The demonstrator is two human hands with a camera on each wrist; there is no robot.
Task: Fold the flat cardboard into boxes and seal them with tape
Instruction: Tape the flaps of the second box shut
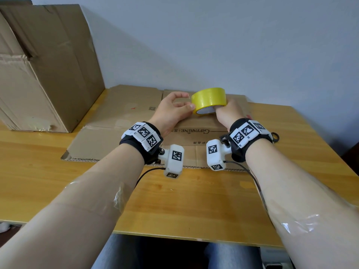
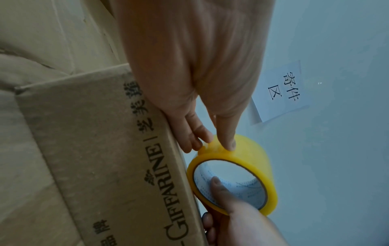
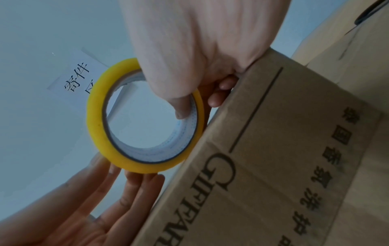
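Note:
A flattened cardboard box (image 1: 126,113) printed "GIFFARINE" lies on the wooden table (image 1: 194,210). Just above its far part is a yellow tape roll (image 1: 208,99), gripped by my right hand (image 1: 228,111) with the thumb inside the core and the fingers round the outside. The thumb shows inside the roll (image 3: 99,126) in the right wrist view. My left hand (image 1: 171,109) is beside the roll on the left; a fingertip and the thumb touch its outer surface (image 2: 248,159) near the rim. I cannot tell whether a tape end is lifted.
A big upright cardboard box (image 1: 48,65) stands at the back left against the wall. A paper sign (image 2: 282,89) is stuck on the wall behind. A black ring-shaped object (image 1: 275,136) lies behind my right wrist. Bare table stretches along the front edge.

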